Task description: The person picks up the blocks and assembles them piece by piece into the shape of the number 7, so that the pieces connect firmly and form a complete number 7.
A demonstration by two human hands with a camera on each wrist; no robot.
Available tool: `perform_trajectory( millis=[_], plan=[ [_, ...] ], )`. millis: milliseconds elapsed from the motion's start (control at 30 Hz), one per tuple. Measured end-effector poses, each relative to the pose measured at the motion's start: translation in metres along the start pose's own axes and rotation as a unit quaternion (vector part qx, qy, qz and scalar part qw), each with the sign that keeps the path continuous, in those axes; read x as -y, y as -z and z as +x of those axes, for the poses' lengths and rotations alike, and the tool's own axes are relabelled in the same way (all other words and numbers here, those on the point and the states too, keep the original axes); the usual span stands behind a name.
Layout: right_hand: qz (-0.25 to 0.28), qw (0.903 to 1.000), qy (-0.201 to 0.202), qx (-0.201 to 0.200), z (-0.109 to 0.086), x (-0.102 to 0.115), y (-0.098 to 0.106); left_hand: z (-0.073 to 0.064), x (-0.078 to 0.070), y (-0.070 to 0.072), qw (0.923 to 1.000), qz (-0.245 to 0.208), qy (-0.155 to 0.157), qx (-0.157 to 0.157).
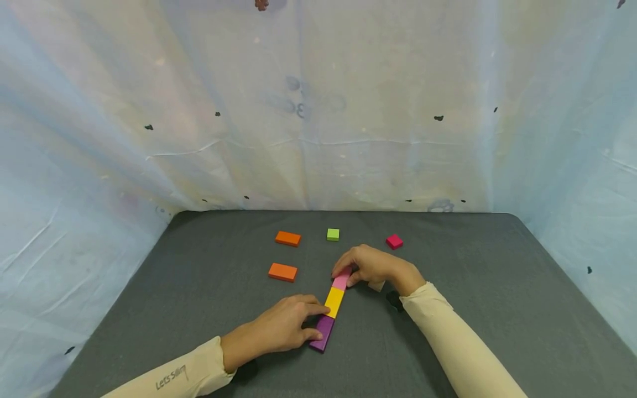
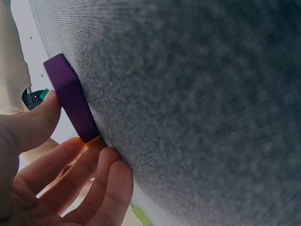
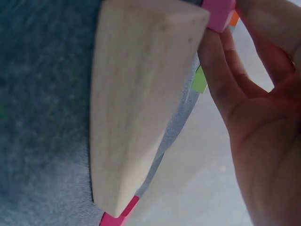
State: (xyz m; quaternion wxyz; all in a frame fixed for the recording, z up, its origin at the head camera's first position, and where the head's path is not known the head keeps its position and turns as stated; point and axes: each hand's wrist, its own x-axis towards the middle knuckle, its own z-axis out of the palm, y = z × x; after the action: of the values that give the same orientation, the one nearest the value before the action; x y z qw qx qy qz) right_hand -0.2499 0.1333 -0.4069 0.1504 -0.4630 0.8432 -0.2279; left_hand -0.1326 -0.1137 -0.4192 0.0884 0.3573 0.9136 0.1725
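Observation:
Purple, yellow and pink blocks lie end to end in a slanting row on the dark table. At the far end, my right hand pinches the pink block between thumb and fingers. My left hand rests against the row from the left, thumb touching the purple block and index finger on the yellow one. In the left wrist view, the purple block stands out beside the thumb, with only a sliver of yellow visible. A plain wooden block lies close to my right hand, mostly covered in the head view.
Two orange blocks lie left of the row. Farther back are a lime green block and a red-pink block. Translucent sheeting hangs behind the grey table and at both sides.

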Motion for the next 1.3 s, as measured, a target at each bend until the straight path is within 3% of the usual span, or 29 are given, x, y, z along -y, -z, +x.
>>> perform_trajectory(
  millis=[400, 667, 900, 1300],
  plan=[
    [-0.001, 0.9998, -0.015, 0.010, -0.003, 0.004, 0.001, 0.000, 0.000, 0.001, 0.9999, 0.007, 0.003, 0.009],
    [-0.052, 0.9966, -0.032, -0.055, -0.019, 0.011, -0.007, 0.000, 0.002, 0.001, 0.9999, 0.006, 0.003, 0.011],
    [-0.046, 0.9901, -0.058, -0.119, -0.041, 0.016, -0.009, 0.002, 0.001, 0.002, 0.9997, -0.002, 0.004, 0.025],
    [-0.041, 0.9845, -0.097, -0.141, -0.060, 0.010, -0.004, 0.006, 0.000, 0.008, 0.9984, -0.027, 0.016, 0.046]
  ],
)
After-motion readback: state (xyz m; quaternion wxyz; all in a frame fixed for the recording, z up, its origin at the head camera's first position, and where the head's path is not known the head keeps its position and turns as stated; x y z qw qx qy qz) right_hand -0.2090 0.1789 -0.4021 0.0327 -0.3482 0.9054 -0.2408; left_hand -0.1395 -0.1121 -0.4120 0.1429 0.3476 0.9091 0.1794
